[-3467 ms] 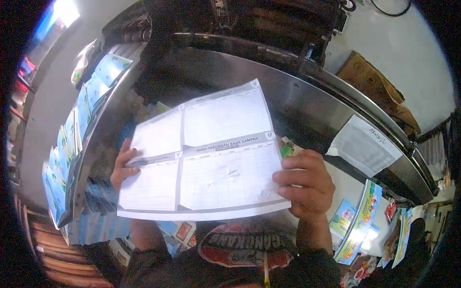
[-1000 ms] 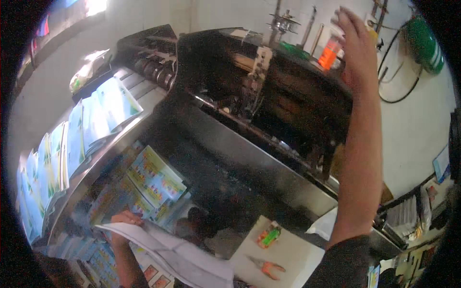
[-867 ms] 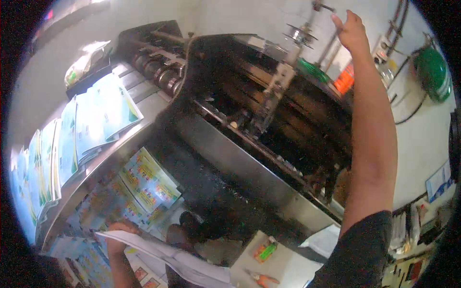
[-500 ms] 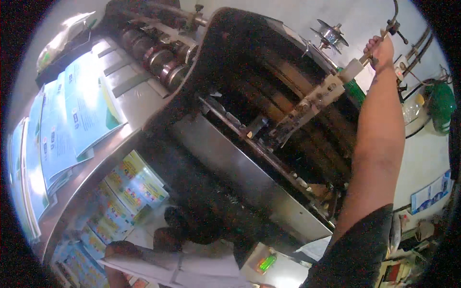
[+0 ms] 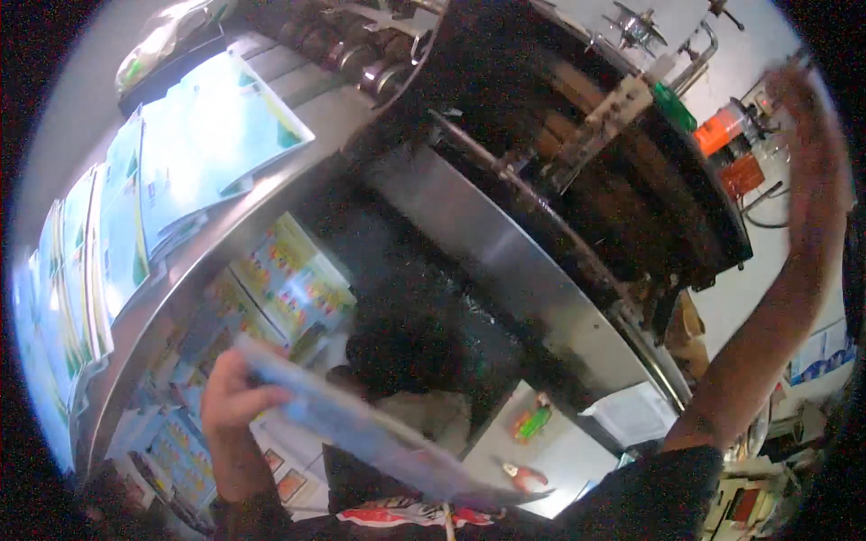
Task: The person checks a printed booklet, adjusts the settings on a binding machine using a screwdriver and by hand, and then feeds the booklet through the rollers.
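Observation:
My left hand (image 5: 236, 397) is closed on the end of a booklet (image 5: 356, 433) with a light blue cover. The booklet slants down to the right across my lap and is smeared by motion. At the upper right, my stretched-out right arm ends in my right hand (image 5: 798, 95), beyond the dark machine (image 5: 505, 99). That hand is blurred, so its fingers do not show clearly. Near it are a bent metal lever (image 5: 706, 56) and an orange cylinder (image 5: 719, 131). Blue booklets (image 5: 194, 135) lie in overlapping stacks on the metal table (image 5: 225, 230) at the left.
Colourful printed booklets (image 5: 293, 279) lie in piles below the table. A white board (image 5: 496, 451) at lower middle carries a green tool (image 5: 534, 421) and red-handled pliers (image 5: 523, 475). The machine's metal rail (image 5: 559, 225) runs diagonally across the middle, and a wire spool (image 5: 636, 27) stands above.
My right hand has left the lever and moved right. My left hand has come into clear sight with the booklet, raised and tilted. The whole view has shifted, moving the table stacks rightward.

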The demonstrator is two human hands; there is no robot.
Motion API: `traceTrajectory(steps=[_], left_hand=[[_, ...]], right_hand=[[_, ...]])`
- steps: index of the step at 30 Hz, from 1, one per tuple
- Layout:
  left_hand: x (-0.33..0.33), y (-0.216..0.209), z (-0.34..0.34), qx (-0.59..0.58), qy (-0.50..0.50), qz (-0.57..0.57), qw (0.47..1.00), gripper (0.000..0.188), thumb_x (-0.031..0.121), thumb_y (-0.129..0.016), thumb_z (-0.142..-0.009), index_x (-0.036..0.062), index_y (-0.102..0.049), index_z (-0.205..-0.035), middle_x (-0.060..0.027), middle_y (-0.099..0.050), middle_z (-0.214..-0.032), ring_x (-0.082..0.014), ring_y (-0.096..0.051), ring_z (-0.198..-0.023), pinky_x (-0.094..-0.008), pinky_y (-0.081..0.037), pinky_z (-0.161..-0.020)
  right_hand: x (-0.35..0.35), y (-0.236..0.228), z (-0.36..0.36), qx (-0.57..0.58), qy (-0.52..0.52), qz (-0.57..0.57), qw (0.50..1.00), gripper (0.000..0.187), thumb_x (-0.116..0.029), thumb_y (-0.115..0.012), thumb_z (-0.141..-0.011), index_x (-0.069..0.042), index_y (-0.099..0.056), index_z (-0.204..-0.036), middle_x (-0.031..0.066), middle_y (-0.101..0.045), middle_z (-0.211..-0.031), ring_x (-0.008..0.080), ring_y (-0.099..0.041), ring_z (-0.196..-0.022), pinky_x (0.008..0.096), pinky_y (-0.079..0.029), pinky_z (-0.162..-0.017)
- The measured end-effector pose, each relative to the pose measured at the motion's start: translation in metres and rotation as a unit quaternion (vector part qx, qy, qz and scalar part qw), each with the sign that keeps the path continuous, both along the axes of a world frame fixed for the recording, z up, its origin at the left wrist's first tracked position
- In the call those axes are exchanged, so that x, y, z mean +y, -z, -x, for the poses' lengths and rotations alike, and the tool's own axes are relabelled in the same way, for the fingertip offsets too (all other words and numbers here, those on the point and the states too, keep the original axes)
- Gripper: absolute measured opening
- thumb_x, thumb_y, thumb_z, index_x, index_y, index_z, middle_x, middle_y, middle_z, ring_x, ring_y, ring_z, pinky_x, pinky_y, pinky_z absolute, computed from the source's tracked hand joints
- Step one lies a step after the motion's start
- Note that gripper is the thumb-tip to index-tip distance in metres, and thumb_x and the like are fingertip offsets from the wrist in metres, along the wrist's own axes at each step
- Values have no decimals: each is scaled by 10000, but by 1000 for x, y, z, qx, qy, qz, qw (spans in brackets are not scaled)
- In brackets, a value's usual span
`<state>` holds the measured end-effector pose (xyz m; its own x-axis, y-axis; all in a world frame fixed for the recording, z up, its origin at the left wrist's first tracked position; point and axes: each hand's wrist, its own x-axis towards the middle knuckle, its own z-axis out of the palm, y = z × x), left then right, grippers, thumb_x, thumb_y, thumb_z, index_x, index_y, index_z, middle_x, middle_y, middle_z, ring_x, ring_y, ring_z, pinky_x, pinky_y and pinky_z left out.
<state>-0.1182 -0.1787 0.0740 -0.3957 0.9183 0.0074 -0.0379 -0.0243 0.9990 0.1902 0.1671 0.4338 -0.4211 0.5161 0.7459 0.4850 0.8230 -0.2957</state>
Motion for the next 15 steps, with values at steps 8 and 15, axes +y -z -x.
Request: traceTrajectory(steps=[8, 15], left_hand=[[141, -55, -23, 282, 258, -23, 924, 366, 137, -727, -736, 15, -582, -1050, -59, -624, -943, -130, -573, -879, -284, -467, -775], [175, -26, -27, 325, 125, -95, 932, 481, 183, -709, -768, 11, -543, -1185, -104, -608, -1118, -181, -560, -1029, -297, -428, -908]], right_hand=[[-174, 318, -25, -115, -161, 685, 701, 826, -363, -657, -823, -7, -173, -1391, 236, -469, -1256, 289, -461, -1182, 368, -352, -1005], [-171, 359, -29, 152, -83, 654, 736, 481, -142, -670, -798, -42, -485, -1230, 34, -569, -1154, 129, -521, -1029, 280, -418, -887]])
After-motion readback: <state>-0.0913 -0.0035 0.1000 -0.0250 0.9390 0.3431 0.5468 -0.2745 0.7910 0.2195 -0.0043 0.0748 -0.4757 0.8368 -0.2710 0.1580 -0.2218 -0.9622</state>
